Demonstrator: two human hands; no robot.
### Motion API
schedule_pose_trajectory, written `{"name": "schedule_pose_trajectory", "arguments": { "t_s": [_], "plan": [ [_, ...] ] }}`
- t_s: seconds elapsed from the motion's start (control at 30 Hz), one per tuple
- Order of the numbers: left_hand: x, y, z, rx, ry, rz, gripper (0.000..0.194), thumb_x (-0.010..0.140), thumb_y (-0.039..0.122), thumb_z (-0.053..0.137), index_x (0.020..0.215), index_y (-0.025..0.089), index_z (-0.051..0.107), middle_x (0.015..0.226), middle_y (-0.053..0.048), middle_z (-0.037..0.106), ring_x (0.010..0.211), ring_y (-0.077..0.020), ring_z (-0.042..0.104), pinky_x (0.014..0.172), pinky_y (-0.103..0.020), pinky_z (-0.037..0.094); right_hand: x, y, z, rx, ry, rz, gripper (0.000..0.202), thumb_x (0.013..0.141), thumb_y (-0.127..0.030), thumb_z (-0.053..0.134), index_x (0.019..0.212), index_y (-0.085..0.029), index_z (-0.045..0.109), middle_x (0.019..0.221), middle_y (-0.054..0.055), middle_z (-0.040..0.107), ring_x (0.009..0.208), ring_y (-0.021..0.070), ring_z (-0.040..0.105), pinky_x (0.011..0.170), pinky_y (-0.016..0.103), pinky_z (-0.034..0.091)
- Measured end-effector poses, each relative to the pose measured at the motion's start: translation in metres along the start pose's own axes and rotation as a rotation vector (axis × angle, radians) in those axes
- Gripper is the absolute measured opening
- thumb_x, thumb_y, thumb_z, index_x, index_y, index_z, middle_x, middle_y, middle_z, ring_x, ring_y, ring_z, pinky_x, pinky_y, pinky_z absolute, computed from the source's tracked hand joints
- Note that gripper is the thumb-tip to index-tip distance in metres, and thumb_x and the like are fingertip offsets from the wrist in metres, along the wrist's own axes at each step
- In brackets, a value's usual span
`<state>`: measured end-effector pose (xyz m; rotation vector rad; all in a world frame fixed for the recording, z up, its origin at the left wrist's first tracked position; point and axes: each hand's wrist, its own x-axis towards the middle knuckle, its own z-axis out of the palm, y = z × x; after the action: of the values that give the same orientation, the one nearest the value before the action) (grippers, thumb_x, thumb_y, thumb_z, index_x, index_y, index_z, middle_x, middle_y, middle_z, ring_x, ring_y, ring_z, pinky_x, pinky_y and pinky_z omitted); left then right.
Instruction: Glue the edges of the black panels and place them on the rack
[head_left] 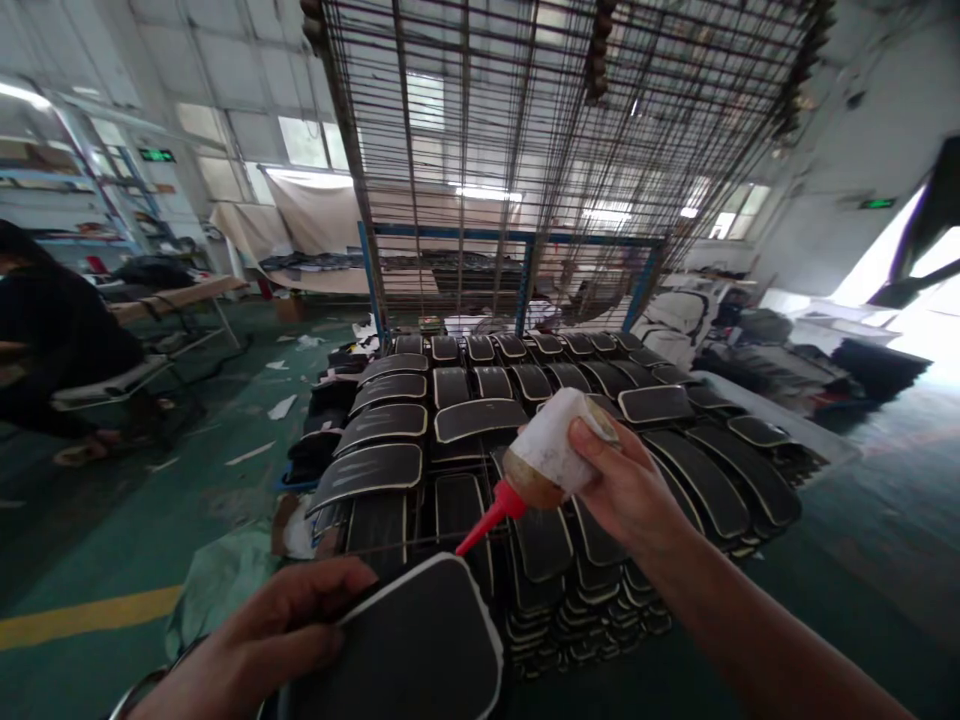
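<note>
A dark panel (409, 650) with rounded corners and a pale line along its edge is tilted up near me. Its left side is gripped by my left hand (289, 630), thumb on the face and fingers behind. My right hand (619, 480) is wrapped round a glue bottle (551, 445) with a white wrapping and brownish lower part. The bottle points down to the left, and the tip of its red nozzle (491, 515) is at the panel's top edge. Whether the tip touches the edge I cannot tell.
Many similar dark panels (375, 470) lie in rows and layers on a wire rack ahead. Raised wire grids (480, 130) lean above it. A seated person (52, 320) is at the left beside a table (184, 297). A green bag (225, 580) and paper scraps lie on the floor.
</note>
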<state>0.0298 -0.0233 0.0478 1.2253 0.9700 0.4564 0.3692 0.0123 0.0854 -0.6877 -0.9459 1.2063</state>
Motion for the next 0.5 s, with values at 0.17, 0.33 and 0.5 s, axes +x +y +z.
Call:
{"name": "schedule_pose_trajectory", "arguments": {
  "t_s": [0.17,0.33,0.5],
  "plan": [
    [0.0022,-0.0017,-0.0052,-0.005,0.089,-0.004,0.033,0.077,0.033,0.068,0.109,0.032,0.075,0.107,-0.003,0.077,0.097,-0.0277,0.068,0.084,-0.036,0.055,0.0025,0.0049,0.002,-0.001,0.008,0.014,0.033,0.073,-0.04,0.089,0.098,-0.024,0.075,0.08,0.001,0.062,0.067,0.0137,0.054,0.057,0.02,0.047],
    [0.0047,-0.0008,-0.0076,-0.079,0.087,-0.017,0.032,0.075,0.033,0.069,0.106,0.029,0.076,0.099,-0.004,0.077,0.09,-0.027,0.069,0.08,-0.036,0.056,0.0049,0.0073,0.0036,0.008,0.034,0.025,0.034,0.071,-0.039,0.09,0.096,-0.023,0.074,0.083,0.002,0.063,0.071,0.0151,0.056,0.06,0.021,0.048],
    [0.0063,0.0011,-0.0072,-0.107,0.147,-0.018,0.029,0.072,0.032,0.074,0.1,0.03,0.078,0.095,-0.002,0.078,0.089,-0.0277,0.07,0.079,-0.035,0.056,0.0026,0.0066,0.0035,-0.033,0.032,0.025,0.034,0.073,-0.043,0.088,0.095,-0.022,0.073,0.079,0.002,0.062,0.066,0.0164,0.055,0.056,0.024,0.047]
  ]
}}
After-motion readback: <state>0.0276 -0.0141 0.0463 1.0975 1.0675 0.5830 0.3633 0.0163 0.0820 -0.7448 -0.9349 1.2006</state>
